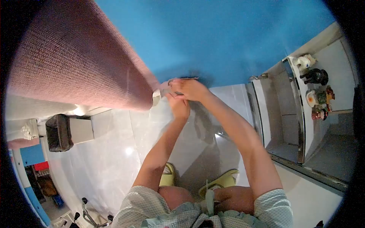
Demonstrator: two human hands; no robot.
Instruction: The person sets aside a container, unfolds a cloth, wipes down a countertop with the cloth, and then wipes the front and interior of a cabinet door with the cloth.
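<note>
Both forearms reach forward to the foot of a blue wall [228, 41], beside the lower corner of a pink ribbed covering [95, 64]. My right hand [189, 89] is bent over something small and pale near the wall; its fingers are curled. Just below it, my left hand [178, 105] has its fingers bent up against the right hand. A white piece [156, 97] shows at the covering's corner, left of the fingers. What the fingertips hold is too small and hidden to make out. A dark mark lies on the wall behind the right hand.
Shelves [304, 133] with figurines [317, 76] stand at the right. A dark bin [59, 133] is at the left on the glossy tiled floor [102, 159]. Yellow-green slippers [224, 181] are on the feet below. A metal-framed object [89, 216] is at the lower left.
</note>
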